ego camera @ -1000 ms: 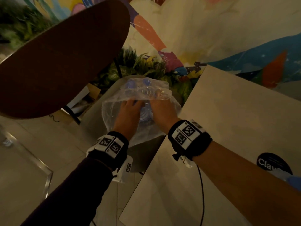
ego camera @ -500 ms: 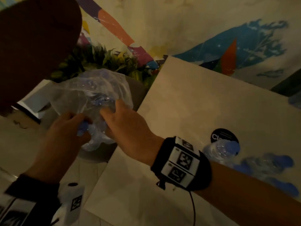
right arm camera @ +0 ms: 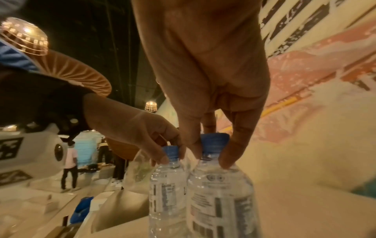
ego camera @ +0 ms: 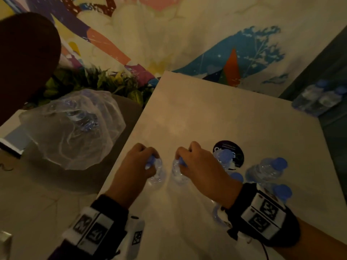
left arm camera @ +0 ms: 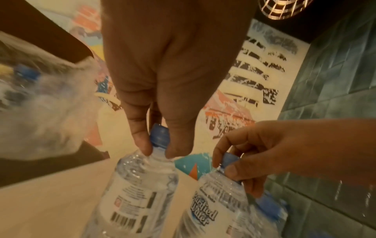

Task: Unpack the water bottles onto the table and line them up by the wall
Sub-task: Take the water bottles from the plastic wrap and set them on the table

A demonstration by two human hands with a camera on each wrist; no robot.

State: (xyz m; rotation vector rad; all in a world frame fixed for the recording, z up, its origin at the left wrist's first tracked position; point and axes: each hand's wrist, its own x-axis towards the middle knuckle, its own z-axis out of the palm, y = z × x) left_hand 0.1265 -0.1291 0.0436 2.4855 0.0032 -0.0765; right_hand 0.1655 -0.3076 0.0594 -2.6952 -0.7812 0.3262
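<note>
Two clear water bottles with blue caps stand upright side by side on the pale table. My left hand pinches the neck of the left bottle, just under its cap. The right bottle is pinched the same way by my right hand, fingers on either side of its cap. Several more bottles stand on the table by my right wrist. The clear plastic pack wrap with bottles left inside sits on a low surface left of the table.
The painted wall runs along the table's far edge. A black round sticker lies on the table. More bottles sit beyond the table's right edge. A dark round tabletop and plants are at the left.
Both hands have left the plastic pack, each carrying a bottle to the right. The two bottles now stand on the table near its front left part.
</note>
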